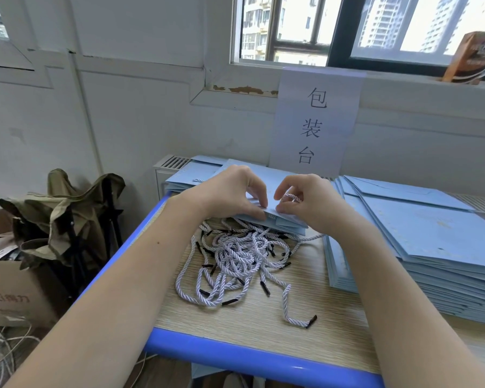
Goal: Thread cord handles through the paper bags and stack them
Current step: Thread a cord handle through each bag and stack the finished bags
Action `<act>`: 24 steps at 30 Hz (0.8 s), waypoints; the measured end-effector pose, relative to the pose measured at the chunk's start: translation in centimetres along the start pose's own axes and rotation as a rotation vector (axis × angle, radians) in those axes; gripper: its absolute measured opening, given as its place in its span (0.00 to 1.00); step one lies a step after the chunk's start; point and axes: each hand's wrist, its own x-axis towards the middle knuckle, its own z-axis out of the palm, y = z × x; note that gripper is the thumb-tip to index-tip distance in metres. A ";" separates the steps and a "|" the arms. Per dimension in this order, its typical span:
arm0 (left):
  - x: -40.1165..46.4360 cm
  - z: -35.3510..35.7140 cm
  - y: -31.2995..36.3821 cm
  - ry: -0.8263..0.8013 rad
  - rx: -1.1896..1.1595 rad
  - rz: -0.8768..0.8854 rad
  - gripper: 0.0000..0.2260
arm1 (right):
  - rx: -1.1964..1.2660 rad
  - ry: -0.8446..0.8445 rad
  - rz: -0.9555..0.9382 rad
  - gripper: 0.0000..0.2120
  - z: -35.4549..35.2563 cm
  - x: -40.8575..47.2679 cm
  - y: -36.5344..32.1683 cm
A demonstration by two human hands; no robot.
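A white painted wall point(140, 113) with a window point(375, 26) above fills the back of the room; the paint is chipped under the sill. A paper sign point(317, 121) with three printed characters hangs on the wall just behind the hands. The table point(252, 357) has a pale wood-grain top and a rounded blue edge; its near right corner is cut off by the right forearm.

To the right of the grip lies a tall stack of flat bags point(420, 247), light blue, smooth paper with sharp folds. A lower stack of bags point(185, 175) lies behind and left of the hands.

Left of the table, on the floor, stand a crumpled olive folding stool point(67, 219) and a brown cardboard box point(9, 289), partly cut off.

Just below the grip, a tangled pile of cords point(235, 261), white, twisted, with black tips, spreads on the table.

The left hand point(230, 194) pinches the top edge of one light blue paper bag point(280, 222), held just above the pile. The right hand point(311, 203) has its fingers curled around a white cord point(291, 196) at the same edge. The holes of the bag are hidden by the fingers.
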 end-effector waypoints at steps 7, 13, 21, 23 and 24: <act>0.2 0.0 0.3 0.111 -0.012 0.037 0.05 | 0.036 -0.018 -0.025 0.09 -1.2 -0.2 0.0; 0.5 0.0 0.0 0.285 0.057 0.036 0.10 | 0.108 -0.044 -0.027 0.07 -1.9 -0.5 -0.2; 1.0 1.2 0.4 0.787 0.421 0.161 0.18 | 0.193 0.106 -0.043 0.07 -1.4 -0.2 -0.1; 1.1 1.8 0.8 0.892 0.470 0.102 0.21 | 0.201 0.154 -0.034 0.08 -1.5 -0.2 -0.2; 1.2 2.1 0.9 0.921 0.480 0.076 0.21 | 0.209 0.176 -0.029 0.08 -1.5 -0.2 -0.2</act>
